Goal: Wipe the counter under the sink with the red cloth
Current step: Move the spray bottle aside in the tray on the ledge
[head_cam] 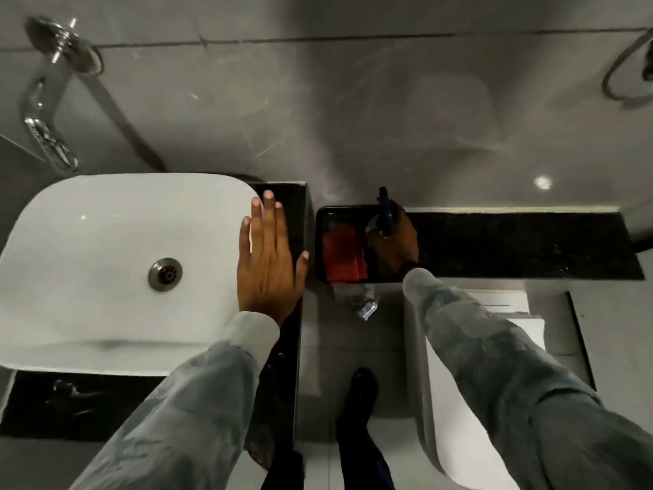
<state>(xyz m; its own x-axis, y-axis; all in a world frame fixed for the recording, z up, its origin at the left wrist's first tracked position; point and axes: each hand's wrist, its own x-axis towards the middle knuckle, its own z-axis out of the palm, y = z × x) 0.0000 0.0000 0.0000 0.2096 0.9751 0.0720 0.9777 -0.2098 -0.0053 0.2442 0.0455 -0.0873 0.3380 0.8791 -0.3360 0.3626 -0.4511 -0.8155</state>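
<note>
The red cloth (344,252) lies crumpled in a black tray (319,242) on a dark ledge right of the sink. My right hand (394,242) is over the tray's right part, just beside the cloth, closed around a dark blue upright object (385,210); I cannot tell what that object is. My left hand (270,256) rests flat, fingers spread, on the right rim of the white sink (116,263). The black counter (70,404) shows under the sink at the front and along its right side.
A chrome faucet (42,111) comes out of the grey tiled wall above the sink. The black ledge (523,245) runs right, with a white toilet (470,419) below it. A small chrome fitting (367,307) hangs under the tray. A towel ring (629,68) is top right. My dark shoe (358,401) stands on the floor.
</note>
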